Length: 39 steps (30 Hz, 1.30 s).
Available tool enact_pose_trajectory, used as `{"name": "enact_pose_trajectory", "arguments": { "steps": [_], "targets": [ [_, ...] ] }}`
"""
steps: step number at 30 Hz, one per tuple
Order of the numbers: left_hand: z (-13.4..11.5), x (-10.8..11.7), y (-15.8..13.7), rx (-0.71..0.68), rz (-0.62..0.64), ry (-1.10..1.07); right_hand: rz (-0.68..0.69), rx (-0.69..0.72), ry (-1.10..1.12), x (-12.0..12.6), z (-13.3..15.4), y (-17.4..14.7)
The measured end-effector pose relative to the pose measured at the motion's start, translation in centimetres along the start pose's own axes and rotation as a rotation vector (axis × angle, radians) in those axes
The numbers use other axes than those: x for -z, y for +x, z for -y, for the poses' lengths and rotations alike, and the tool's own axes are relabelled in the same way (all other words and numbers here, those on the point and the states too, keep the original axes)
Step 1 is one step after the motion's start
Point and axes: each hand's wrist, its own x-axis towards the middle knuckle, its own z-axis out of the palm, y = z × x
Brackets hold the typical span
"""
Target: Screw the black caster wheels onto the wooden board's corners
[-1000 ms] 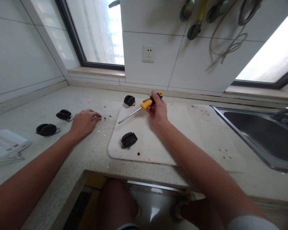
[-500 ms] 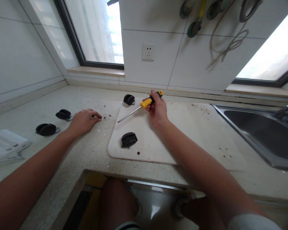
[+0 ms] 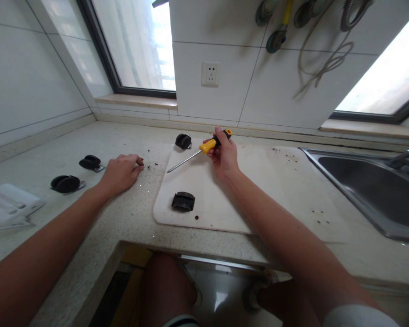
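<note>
My right hand point(image 3: 223, 154) is closed around the black-and-yellow handle of a screwdriver point(image 3: 207, 146). Its metal shaft points left and down over a white board point(image 3: 245, 190). On the board's left end stand two black casters, a rear caster point(image 3: 183, 141) and a front caster point(image 3: 183, 201). My left hand point(image 3: 122, 171) rests on the countertop left of the board, fingers curled together; what the fingertips hold, if anything, is too small to make out. Small dark screws point(image 3: 149, 166) lie just right of those fingertips. Two more casters, one nearer the wall point(image 3: 90, 162) and one nearer me point(image 3: 65, 184), lie beyond my left wrist.
A white plastic case point(image 3: 12, 204) with a cable sits at the far left. To the right is a steel sink point(image 3: 371, 181) with a faucet point(image 3: 407, 159). The countertop's front edge point(image 3: 197, 240) runs above my legs. A wall socket point(image 3: 210, 74) and pipes are behind.
The front caster on the board has turned in place. My left fingers have shifted slightly and curled further downward. My right hand and the screwdriver have barely moved.
</note>
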Motion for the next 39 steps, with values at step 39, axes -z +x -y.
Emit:
{"name": "enact_pose_trajectory", "arguments": {
  "steps": [39],
  "targets": [
    [-4.8, 3.0, 0.1, 0.267, 0.007, -1.4, 0.106, 0.032, -0.022, 0.3, -0.3, -0.1]
  ]
}}
